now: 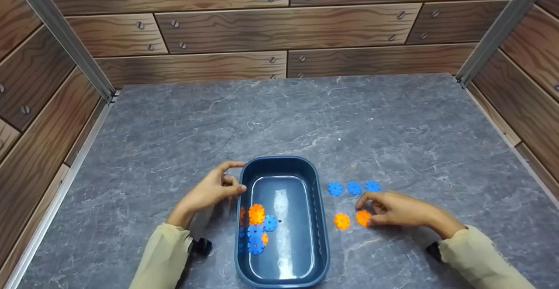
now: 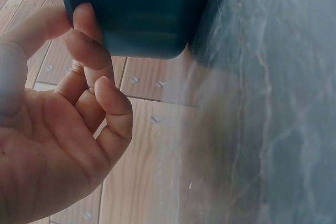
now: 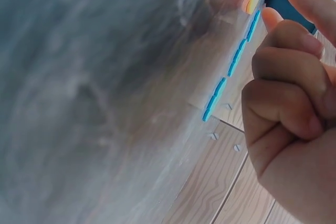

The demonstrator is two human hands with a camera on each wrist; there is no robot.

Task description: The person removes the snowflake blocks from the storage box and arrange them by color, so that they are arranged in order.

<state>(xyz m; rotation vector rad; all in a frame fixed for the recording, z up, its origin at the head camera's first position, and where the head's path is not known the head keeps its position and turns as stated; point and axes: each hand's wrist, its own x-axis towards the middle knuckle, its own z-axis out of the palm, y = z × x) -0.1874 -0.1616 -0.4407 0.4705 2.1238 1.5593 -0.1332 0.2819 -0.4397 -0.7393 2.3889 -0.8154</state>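
Two hands: bare, pale sleeves (image 1: 162,254), reaching inward over the grey marbled bench (image 1: 262,118).
Left hand (image 1: 208,190): slanted forward at the tub's left side; thumb over the rim, fingers bent against the outer wall, gripping it.
Right hand (image 1: 399,209): reaching in from the right; thumb and index finger curved, slightly apart, the rest folded toward the palm.
Orange notched disc (image 1: 363,218): at the bench surface, between right index fingertip and thumb tip; whether pinched, cannot tell.
Second orange disc (image 1: 342,221): flat, just left of the first.
Blue notched discs (image 1: 354,187): three in a row beyond the orange pair, rightmost just beside the right hand.
Dark blue tub (image 1: 325,223): oblong; blue and orange discs (image 1: 255,245) clustered inside, toward the left wall.
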